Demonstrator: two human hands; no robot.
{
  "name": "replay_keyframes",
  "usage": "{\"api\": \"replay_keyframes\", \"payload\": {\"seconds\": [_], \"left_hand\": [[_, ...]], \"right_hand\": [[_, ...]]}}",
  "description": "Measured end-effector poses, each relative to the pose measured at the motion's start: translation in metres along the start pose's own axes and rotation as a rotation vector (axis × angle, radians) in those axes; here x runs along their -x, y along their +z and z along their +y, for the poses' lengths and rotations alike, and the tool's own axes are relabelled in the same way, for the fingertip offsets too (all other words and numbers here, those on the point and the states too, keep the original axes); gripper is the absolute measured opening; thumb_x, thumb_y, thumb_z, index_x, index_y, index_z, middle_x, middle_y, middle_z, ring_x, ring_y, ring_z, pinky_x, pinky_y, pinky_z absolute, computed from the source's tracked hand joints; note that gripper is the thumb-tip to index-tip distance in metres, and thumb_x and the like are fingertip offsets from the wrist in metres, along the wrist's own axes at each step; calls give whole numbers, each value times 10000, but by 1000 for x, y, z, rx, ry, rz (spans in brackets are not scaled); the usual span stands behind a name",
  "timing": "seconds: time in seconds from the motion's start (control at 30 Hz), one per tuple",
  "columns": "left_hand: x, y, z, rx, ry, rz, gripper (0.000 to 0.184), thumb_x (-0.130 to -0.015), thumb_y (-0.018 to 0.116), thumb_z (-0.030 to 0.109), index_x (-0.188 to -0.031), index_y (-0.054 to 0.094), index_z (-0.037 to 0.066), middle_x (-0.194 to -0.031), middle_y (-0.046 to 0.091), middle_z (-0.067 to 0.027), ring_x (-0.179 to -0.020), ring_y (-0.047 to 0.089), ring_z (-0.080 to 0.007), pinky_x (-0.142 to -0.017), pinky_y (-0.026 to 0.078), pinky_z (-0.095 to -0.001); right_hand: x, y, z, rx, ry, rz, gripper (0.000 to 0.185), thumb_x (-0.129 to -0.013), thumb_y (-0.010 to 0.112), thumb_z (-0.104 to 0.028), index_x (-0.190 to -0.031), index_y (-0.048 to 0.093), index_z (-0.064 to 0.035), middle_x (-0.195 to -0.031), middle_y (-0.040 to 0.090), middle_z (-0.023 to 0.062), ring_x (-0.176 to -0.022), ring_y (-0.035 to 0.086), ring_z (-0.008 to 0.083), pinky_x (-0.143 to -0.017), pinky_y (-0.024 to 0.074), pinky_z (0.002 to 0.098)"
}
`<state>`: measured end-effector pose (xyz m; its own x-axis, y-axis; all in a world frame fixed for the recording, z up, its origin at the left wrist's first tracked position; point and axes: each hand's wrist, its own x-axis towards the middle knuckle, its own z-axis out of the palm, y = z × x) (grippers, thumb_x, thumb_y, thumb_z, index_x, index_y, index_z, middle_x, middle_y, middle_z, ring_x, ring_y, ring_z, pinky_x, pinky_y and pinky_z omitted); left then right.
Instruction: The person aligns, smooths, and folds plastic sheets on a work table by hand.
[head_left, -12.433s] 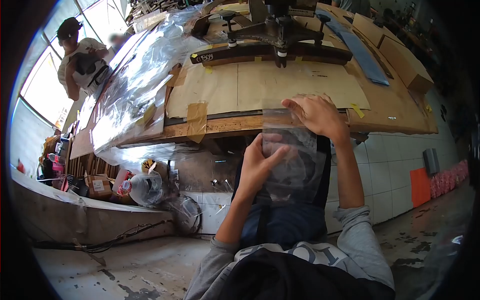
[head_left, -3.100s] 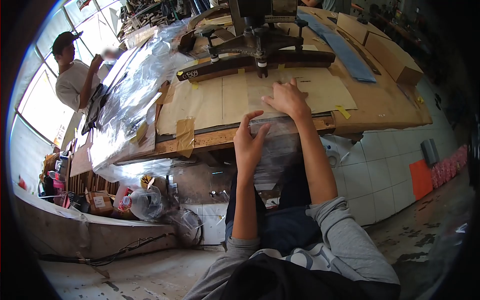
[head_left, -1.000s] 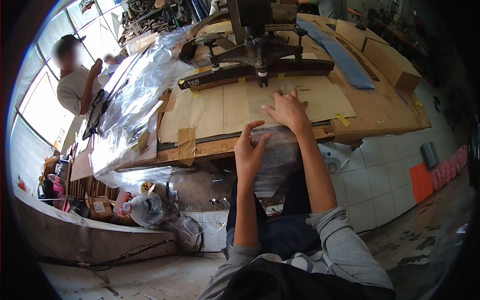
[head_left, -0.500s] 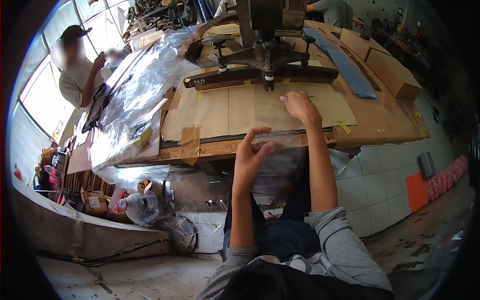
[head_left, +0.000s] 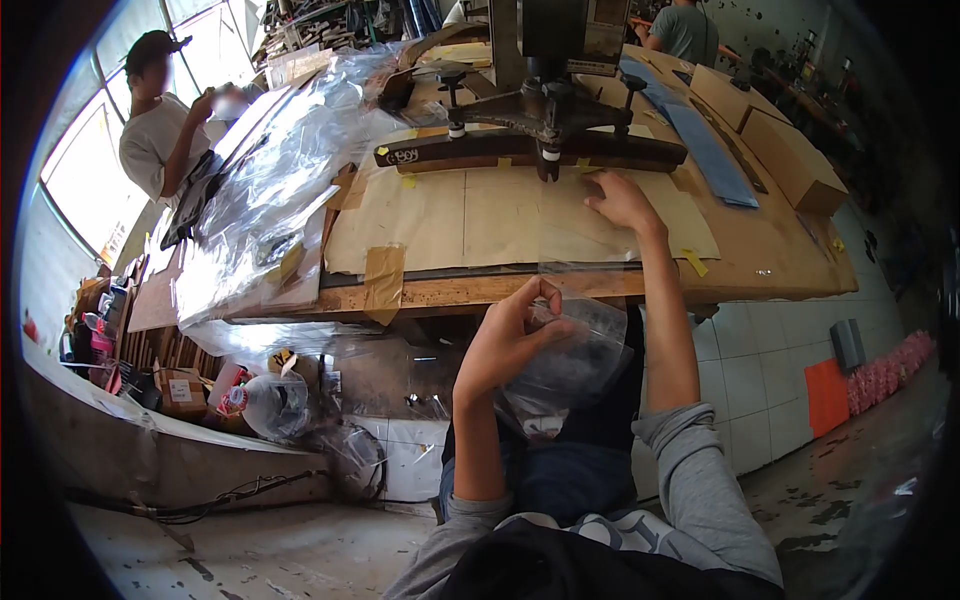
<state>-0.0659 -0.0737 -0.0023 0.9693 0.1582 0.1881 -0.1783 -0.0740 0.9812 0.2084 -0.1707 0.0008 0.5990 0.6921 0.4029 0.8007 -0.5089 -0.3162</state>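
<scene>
My left hand (head_left: 512,338) is in front of the table's near edge, its fingers closed on a clear plastic sheet (head_left: 585,355) that hangs over my lap. Part of the clear plastic seems to reach over the wooden edge. My right hand (head_left: 625,200) is low over the cream paper (head_left: 500,220) on the work surface, just right of the press head's lower tip. Its thumb and bent fingers are apart, with nothing visible between them. Above stands the dark metal press head (head_left: 550,115) with a curved bar (head_left: 440,152) across the paper.
Crumpled clear plastic (head_left: 270,170) covers the table's left side, where a person (head_left: 165,140) stands. Brown tape (head_left: 383,280) crosses the front edge. A blue strip (head_left: 690,130) and cardboard boxes (head_left: 790,155) lie at right. Another person (head_left: 685,35) is behind. A large bottle (head_left: 275,405) stands below left.
My left hand has moved down and slightly right, and the plastic in it has swung and bunched toward me. My right hand has shifted slightly right, its thumb now farther from the fingers.
</scene>
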Motion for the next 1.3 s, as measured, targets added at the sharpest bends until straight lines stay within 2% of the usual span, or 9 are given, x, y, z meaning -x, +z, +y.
{"api": "replay_keyframes", "payload": {"seconds": [0.1,0.27,0.37,0.47,0.7,0.77,0.8,1.1,1.3], "left_hand": [[-1,3,-6,7,58,27,241,-769,714,80,-857,491,56,-608,396,41,-499,304,-19,-459,257,-205],[-2,2,-6,-28,71,24,242,-772,712,90,-859,489,54,-595,389,39,-509,323,-20,-462,266,-202],[-2,-3,1,-85,-42,-42,202,-823,658,5,-877,467,41,-774,528,32,-714,560,-17,-617,436,-168],[-4,0,-9,-30,34,8,237,-775,708,103,-858,492,52,-588,374,38,-511,321,-28,-464,271,-208],[-4,-1,-11,-84,50,-4,245,-767,709,102,-846,483,51,-573,364,28,-501,311,-46,-457,270,-227],[-4,-2,-6,-99,50,-7,245,-767,706,99,-843,478,50,-573,366,22,-498,312,-49,-456,270,-230],[-2,-4,-1,-142,-27,-49,209,-809,676,46,-868,475,60,-669,501,51,-610,456,10,-525,341,-174],[-1,-1,9,-156,31,-25,228,-792,690,75,-848,469,73,-587,388,78,-524,308,-2,-462,236,-201],[0,-1,8,-161,38,-18,227,-788,692,79,-847,473,73,-576,377,82,-508,297,-2,-449,225,-204]], "right_hand": [[-8,-3,6,-48,-47,-85,402,-723,692,-122,-1102,627,-5,-914,654,172,-943,626,291,-828,481,340],[-14,-16,-8,-115,125,-277,385,-684,714,-108,-1056,653,-28,-954,641,155,-979,598,307,-861,463,353],[-17,-11,-2,-14,36,-234,366,-687,719,-113,-1039,658,-36,-1017,640,167,-1013,591,325,-883,462,366],[-10,-7,-7,9,29,-65,320,-680,709,-95,-992,667,-37,-898,655,143,-922,611,286,-812,476,357],[-14,-7,-3,-102,185,-200,375,-665,718,-93,-1031,651,-43,-885,651,161,-860,614,287,-766,478,358],[-12,-12,-11,-55,204,-218,349,-691,709,-108,-1029,647,-48,-988,651,158,-963,605,294,-836,467,397],[-10,-15,-15,-32,214,-226,337,-704,704,-116,-1029,645,-51,-1039,650,157,-1014,601,297,-871,461,417],[-2,-9,-18,-332,88,-149,256,-701,590,-11,-941,659,-71,-944,629,96,-997,551,299,-875,414,448],[22,-20,-53,238,-11,-132,389,-762,479,27,-1090,652,-91,-1134,568,93,-1137,479,284,-939,360,525]]}}
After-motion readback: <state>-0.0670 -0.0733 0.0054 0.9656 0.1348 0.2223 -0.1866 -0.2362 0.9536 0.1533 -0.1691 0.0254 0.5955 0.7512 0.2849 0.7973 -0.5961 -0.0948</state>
